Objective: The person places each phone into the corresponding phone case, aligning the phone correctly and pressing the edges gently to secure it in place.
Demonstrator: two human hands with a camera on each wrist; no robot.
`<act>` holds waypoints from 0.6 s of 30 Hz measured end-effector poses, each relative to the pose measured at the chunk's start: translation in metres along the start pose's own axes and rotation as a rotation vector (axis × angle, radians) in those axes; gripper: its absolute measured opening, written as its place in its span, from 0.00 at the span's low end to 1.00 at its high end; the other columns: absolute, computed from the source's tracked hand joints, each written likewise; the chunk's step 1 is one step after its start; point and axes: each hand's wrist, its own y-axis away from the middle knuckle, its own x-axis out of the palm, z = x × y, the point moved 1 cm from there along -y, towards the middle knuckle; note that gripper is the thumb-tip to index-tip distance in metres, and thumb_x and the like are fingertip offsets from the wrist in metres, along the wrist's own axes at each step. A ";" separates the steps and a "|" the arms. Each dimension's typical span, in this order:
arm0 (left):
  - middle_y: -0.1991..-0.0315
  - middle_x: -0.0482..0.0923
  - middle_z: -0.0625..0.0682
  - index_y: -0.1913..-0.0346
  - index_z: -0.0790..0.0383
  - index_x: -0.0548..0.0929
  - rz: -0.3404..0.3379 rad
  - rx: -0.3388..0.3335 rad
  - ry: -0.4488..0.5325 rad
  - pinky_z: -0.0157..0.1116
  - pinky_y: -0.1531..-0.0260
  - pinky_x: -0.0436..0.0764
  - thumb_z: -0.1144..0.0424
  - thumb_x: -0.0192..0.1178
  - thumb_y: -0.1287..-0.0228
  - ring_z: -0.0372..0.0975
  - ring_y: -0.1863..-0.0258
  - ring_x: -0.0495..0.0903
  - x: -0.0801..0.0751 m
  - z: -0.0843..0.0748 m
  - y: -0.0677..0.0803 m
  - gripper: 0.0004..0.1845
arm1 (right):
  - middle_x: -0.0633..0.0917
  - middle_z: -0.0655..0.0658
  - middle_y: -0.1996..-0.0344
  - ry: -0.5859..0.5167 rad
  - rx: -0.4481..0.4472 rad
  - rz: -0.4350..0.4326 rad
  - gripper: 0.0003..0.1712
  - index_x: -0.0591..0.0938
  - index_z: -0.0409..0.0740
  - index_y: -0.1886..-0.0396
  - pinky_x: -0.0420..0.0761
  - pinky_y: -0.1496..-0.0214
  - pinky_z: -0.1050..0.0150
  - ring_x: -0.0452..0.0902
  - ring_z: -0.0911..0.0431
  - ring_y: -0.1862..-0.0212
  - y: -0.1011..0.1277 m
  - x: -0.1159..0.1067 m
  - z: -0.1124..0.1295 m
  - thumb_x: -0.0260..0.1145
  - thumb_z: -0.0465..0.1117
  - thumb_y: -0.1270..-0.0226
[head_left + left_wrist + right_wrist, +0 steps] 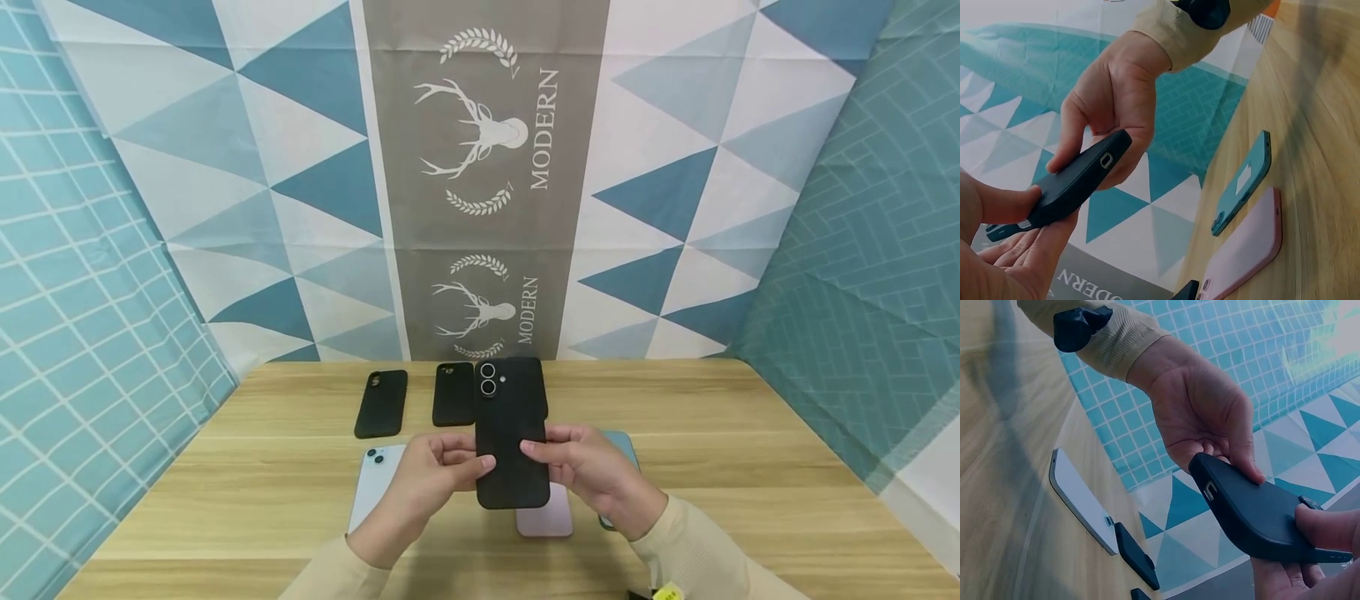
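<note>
Two hands: left hand (427,475) and right hand (581,467) grip one black-cased phone (512,433) above the bench (750,467)
Fingers: curled round the long edges, thumbs (483,464) pressing on the back face
Orientation: long axis runs away from the person; camera rings at the far end, back face toward the head camera
Technique: likely best to press evenly along both edges, keeping the phone level and the lenses untouched
Near items: white phone (372,487), pink phone (545,521), teal phone (1242,184), all flat on the bench
Far items: two black cases (382,403) side by side
</note>
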 end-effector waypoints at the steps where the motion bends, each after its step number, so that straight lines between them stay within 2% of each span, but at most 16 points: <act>1: 0.61 0.87 0.62 0.52 0.75 0.81 -0.002 0.003 0.010 0.39 0.58 0.87 0.66 0.66 0.42 0.38 0.65 0.88 0.000 0.000 0.000 0.18 | 0.88 0.54 0.59 0.002 0.002 -0.001 0.26 0.76 0.31 0.41 0.82 0.49 0.69 0.84 0.63 0.57 0.000 0.000 0.000 0.66 0.40 0.35; 8: 0.60 0.87 0.62 0.50 0.76 0.81 -0.010 0.018 0.051 0.38 0.59 0.87 0.68 0.66 0.42 0.36 0.66 0.87 0.000 -0.002 0.000 0.19 | 0.86 0.53 0.56 0.031 0.005 0.004 0.31 0.72 0.29 0.38 0.81 0.47 0.69 0.83 0.64 0.56 -0.001 -0.002 0.000 0.65 0.43 0.34; 14: 0.62 0.87 0.61 0.50 0.77 0.79 -0.079 0.002 0.034 0.38 0.60 0.87 0.68 0.67 0.44 0.35 0.67 0.87 -0.003 -0.005 -0.002 0.20 | 0.86 0.54 0.58 -0.006 -0.006 0.050 0.31 0.71 0.26 0.38 0.83 0.50 0.71 0.84 0.64 0.58 0.000 -0.004 -0.005 0.65 0.41 0.35; 18: 0.64 0.87 0.60 0.50 0.77 0.79 -0.100 -0.006 0.030 0.39 0.59 0.87 0.69 0.67 0.44 0.36 0.67 0.86 -0.004 -0.005 -0.003 0.20 | 0.87 0.52 0.57 -0.013 0.005 0.074 0.31 0.70 0.25 0.38 0.82 0.50 0.71 0.84 0.64 0.56 0.000 -0.004 -0.009 0.66 0.39 0.36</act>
